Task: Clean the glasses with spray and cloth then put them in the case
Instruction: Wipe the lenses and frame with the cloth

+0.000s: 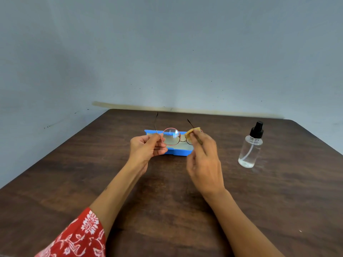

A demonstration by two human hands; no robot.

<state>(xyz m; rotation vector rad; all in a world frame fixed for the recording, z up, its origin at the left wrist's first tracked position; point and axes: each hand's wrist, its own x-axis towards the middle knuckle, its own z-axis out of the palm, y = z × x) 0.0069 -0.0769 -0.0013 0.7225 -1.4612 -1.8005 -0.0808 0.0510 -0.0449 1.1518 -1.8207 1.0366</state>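
Two bare forearms reach forward, the left arm wearing a red sleeve (78, 236) printed with white flowers and leafy vines.

A dark brown wooden desk (74, 182) stands against a pale blue-grey wall (167, 52) marked with small dark specks.

I see red-rimmed glasses (171, 139) held up, arms unfolded; yellow cloth (192, 133) on one lens; blue case (178, 149) open; clear spray bottle (251, 147) upright.
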